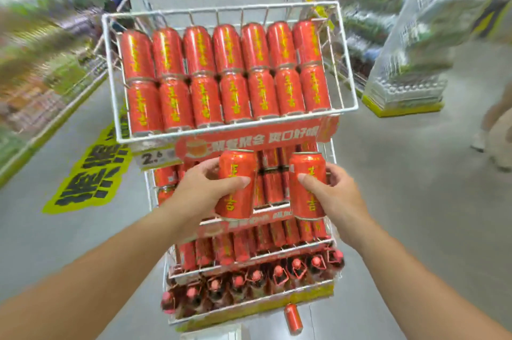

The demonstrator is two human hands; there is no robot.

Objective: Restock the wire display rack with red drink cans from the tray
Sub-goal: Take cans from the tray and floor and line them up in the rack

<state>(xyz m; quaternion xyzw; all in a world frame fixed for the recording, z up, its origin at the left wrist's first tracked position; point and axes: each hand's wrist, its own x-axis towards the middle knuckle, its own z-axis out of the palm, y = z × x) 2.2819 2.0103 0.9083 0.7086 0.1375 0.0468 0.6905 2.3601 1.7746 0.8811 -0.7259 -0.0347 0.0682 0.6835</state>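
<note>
top basket [110, 76]: two can rows [227, 74] | below: tiers [331, 201] | floor, front: one can [293, 319]

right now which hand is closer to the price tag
Left. The left hand, gripping a can, is just below-right of the price tag; the right hand, gripping another can, is farther right.

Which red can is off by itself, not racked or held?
The lone can lying below the wire rack's bottom tier, apparently on the floor; the rest are racked or held.

Red, yellow-lettered cans [227, 74]; white wire rack [110, 68]
</note>
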